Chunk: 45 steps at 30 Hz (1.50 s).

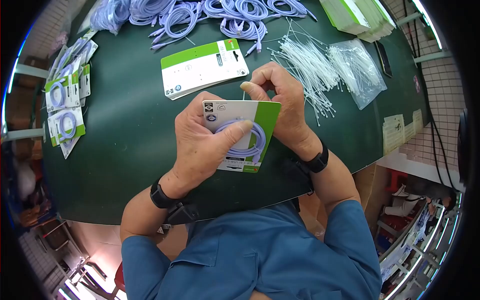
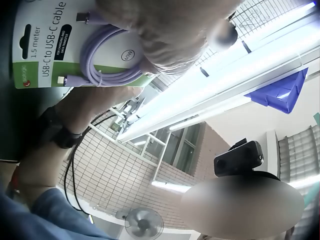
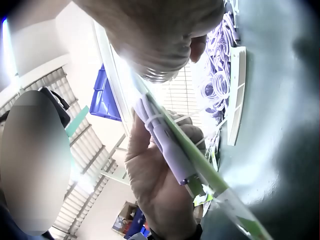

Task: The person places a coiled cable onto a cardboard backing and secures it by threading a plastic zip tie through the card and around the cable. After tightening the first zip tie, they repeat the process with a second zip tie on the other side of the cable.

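Note:
My left hand (image 1: 200, 140) grips a white and green printed card (image 1: 267, 117), its thumb lying over a coiled lilac USB-C cable (image 1: 259, 137) on the card's face. A tie binds the coil, and in the left wrist view the card reads "USB-C to USB-C cable" beside the cable (image 2: 91, 55). At the card's upper edge, my right hand (image 1: 286, 97) pinches a thin white cable tie (image 1: 244, 95) between thumb and curled finger. Thin white tie ends (image 3: 216, 134) stick out behind the tilted card in the right wrist view.
Flat cards (image 1: 200, 67) lie stacked ahead on the green table (image 1: 125, 165). Loose white cable ties (image 1: 307, 62) and a plastic bag of ties (image 1: 357, 70) are at right. Coiled cables (image 1: 180, 20) line the back; finished carded cables (image 1: 65, 107) pile up at left.

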Tool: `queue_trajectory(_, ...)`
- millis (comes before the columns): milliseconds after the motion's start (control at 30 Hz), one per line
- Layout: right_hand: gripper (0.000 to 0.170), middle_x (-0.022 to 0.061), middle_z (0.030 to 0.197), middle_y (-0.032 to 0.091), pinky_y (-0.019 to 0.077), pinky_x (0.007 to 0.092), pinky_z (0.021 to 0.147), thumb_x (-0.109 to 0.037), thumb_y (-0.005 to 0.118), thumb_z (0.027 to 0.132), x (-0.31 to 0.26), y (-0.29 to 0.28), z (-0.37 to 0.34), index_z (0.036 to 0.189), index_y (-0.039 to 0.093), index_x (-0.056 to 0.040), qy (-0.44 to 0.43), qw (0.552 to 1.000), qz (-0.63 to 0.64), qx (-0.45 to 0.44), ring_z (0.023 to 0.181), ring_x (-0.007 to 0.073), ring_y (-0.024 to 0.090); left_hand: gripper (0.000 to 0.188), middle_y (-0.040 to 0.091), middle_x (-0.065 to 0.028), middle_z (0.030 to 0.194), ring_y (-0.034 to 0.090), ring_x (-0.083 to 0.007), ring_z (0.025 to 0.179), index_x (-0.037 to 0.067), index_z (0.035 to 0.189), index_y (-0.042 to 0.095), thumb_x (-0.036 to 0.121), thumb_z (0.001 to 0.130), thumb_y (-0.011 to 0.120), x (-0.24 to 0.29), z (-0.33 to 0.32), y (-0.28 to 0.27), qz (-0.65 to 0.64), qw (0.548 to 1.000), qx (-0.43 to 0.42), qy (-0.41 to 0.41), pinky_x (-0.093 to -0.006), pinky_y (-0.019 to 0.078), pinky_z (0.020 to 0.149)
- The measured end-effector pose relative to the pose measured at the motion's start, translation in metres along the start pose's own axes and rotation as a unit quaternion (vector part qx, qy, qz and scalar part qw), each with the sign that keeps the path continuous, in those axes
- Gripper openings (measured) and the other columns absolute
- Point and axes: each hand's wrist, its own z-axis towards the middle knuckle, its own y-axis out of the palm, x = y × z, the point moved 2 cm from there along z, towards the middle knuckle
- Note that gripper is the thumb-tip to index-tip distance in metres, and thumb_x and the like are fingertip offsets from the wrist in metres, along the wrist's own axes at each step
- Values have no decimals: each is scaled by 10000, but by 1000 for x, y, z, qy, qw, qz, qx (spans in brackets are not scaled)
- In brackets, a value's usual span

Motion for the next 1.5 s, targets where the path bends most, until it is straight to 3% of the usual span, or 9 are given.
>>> queue_trajectory(100,118,20,934,652,512,225,710,-106,675,1049,5,-6,5,1105,588,-50,157,981,87,74,797,87,622,388,746,-114,1108,717,-120,948,3,1242,605,107,929,807,-8,14,-5,-99,993,8,-66,-286,599,859)
queue_trajectory(267,156,25,984,684,513,221,721,-160,679,1055,3,-16,9,1121,623,-30,150,948,246,138,841,66,627,383,737,-109,1115,720,-139,975,0,1254,594,90,936,788,-8,25,-12,-193,975,92,-56,-306,603,877)
queue_trajectory(367,264,43,1041,710,525,221,735,-228,674,1065,-15,-1,3,1213,647,-11,173,940,292,-26,885,63,639,410,718,-122,1167,716,-163,1032,-13,1291,576,78,943,772,-6,29,-18,-221,970,98,-42,-317,599,909)
queue_trajectory(533,383,65,1100,724,537,229,756,-276,665,1070,-26,3,0,1328,627,4,182,954,200,-129,914,78,654,538,676,-157,1269,701,-177,1100,-34,1401,525,34,929,773,-1,27,-17,-117,988,95,17,-317,590,946)
queue_trajectory(633,400,65,1098,722,546,247,775,-286,666,1071,-29,-2,4,1343,628,5,247,933,212,-153,920,86,654,617,648,-154,1283,687,-202,1116,-12,1450,542,7,892,805,11,25,-5,-100,974,156,131,-342,583,935)
queue_trajectory(767,400,62,1089,727,552,264,758,-296,657,1076,-26,-1,1,1336,632,7,231,937,220,-141,907,98,657,550,643,-129,1209,681,-231,1072,47,1380,657,4,861,834,-3,27,-18,131,956,137,222,-372,573,901)
queue_trajectory(1033,408,83,1060,732,565,297,752,-304,638,1083,-21,8,-3,1337,612,13,104,973,185,-95,898,138,678,271,645,-100,1128,673,-244,1022,78,1131,773,36,871,837,-9,26,-15,163,951,141,221,-359,557,870)
queue_trajectory(1333,423,108,1055,733,560,295,772,-318,640,1079,-22,14,-9,1317,609,31,127,973,160,-105,889,151,690,233,663,-98,1090,678,-229,1005,66,1108,772,44,883,831,-11,24,-15,158,946,156,238,-342,553,853)
queue_trajectory(1500,401,69,982,720,534,264,685,-325,631,1087,-22,14,-8,1282,625,26,105,976,179,-61,799,105,656,252,670,-93,1095,665,-219,1044,63,1133,768,49,889,828,-15,27,-14,113,965,141,191,-339,541,895)
